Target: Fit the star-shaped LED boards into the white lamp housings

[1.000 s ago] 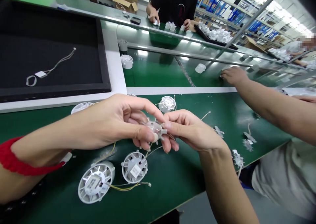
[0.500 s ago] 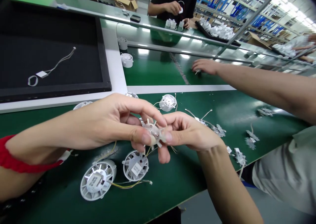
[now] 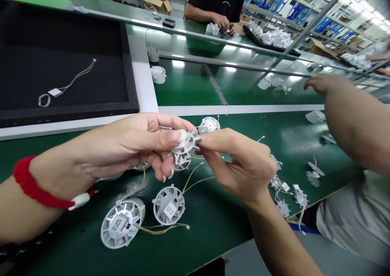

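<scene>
My left hand pinches a small whitish spoked plastic part between thumb and fingers, its other fingers curled below. From the right side, my right hand grips the edge of the same part with thumb and forefinger. Just behind it, a white round fan is partly covered by my fingers. Below my hands, a larger round fan and a smaller one lie on the green table, each with a label and thin wires. Farther back stands another white fan.
A black tray at left holds a wire with a white tag. Several small spoked parts lie at right. A co-worker's arm reaches over that side. Across the green belt, another person handles white parts.
My right hand has turned over and shifted its grip on the spoked part, which is now tilted and slightly higher. The co-worker's hand beside me has moved right, leaving white pieces on the belt.
</scene>
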A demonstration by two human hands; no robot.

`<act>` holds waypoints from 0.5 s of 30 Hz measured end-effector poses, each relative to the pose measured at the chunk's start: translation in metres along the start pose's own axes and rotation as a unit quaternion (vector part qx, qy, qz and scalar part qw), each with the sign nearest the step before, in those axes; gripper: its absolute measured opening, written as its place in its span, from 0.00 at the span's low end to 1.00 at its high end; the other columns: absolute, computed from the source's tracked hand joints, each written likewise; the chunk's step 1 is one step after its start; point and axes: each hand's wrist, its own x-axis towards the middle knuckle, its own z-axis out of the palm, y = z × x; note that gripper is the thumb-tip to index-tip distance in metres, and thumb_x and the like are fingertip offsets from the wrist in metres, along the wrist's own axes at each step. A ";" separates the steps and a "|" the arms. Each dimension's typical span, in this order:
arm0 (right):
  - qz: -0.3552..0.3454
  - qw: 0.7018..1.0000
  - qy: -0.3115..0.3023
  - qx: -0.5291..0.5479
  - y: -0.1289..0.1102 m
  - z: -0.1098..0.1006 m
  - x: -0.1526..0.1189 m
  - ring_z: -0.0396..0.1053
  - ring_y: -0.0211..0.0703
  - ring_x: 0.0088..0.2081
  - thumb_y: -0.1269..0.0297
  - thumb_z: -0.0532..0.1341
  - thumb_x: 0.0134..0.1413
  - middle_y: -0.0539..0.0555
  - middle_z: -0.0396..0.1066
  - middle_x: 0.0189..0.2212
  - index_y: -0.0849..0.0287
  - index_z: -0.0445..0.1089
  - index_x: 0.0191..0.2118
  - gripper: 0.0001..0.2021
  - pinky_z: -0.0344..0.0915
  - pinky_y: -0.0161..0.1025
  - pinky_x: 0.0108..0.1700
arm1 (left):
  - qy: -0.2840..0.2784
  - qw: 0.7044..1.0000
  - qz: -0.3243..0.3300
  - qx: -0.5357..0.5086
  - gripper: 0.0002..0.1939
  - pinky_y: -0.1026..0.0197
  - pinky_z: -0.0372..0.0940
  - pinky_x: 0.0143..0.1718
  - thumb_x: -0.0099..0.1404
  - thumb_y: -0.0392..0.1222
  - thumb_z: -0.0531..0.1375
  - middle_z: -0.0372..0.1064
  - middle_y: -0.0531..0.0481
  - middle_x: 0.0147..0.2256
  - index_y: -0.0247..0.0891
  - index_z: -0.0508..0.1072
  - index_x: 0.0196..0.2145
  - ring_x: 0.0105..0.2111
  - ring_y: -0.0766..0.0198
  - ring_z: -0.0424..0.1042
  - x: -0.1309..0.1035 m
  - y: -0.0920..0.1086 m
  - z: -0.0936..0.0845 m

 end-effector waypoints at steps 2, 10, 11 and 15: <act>-0.058 0.996 0.017 -0.072 0.003 0.001 -0.005 0.82 0.40 0.37 0.82 0.63 0.60 0.50 0.84 0.40 0.50 0.80 0.42 0.17 0.79 0.36 0.36 | -0.007 1.000 -0.010 -0.025 0.15 0.76 0.70 0.22 0.58 0.50 0.78 0.74 0.55 0.21 0.42 0.84 0.39 0.19 0.72 0.72 -0.001 0.000 0.001; -0.074 0.993 0.048 -0.077 0.006 0.004 -0.008 0.83 0.42 0.38 0.80 0.65 0.61 0.48 0.85 0.41 0.46 0.80 0.46 0.19 0.81 0.37 0.36 | -0.033 0.997 -0.007 -0.064 0.16 0.79 0.67 0.20 0.59 0.51 0.77 0.74 0.55 0.22 0.40 0.84 0.39 0.18 0.74 0.69 -0.003 -0.001 0.007; -0.072 0.994 0.048 -0.065 0.006 0.005 -0.008 0.83 0.42 0.39 0.81 0.64 0.61 0.49 0.85 0.42 0.46 0.80 0.48 0.19 0.81 0.37 0.38 | -0.031 0.997 -0.006 -0.072 0.16 0.78 0.68 0.20 0.58 0.50 0.78 0.75 0.55 0.23 0.40 0.84 0.39 0.18 0.74 0.69 -0.003 -0.001 0.006; -0.072 0.995 0.065 -0.018 0.006 0.009 -0.004 0.83 0.46 0.45 0.80 0.63 0.62 0.51 0.84 0.46 0.47 0.79 0.53 0.20 0.82 0.44 0.45 | -0.009 0.994 0.007 -0.108 0.15 0.78 0.68 0.18 0.56 0.46 0.79 0.74 0.55 0.23 0.38 0.84 0.37 0.17 0.74 0.68 -0.001 -0.004 0.005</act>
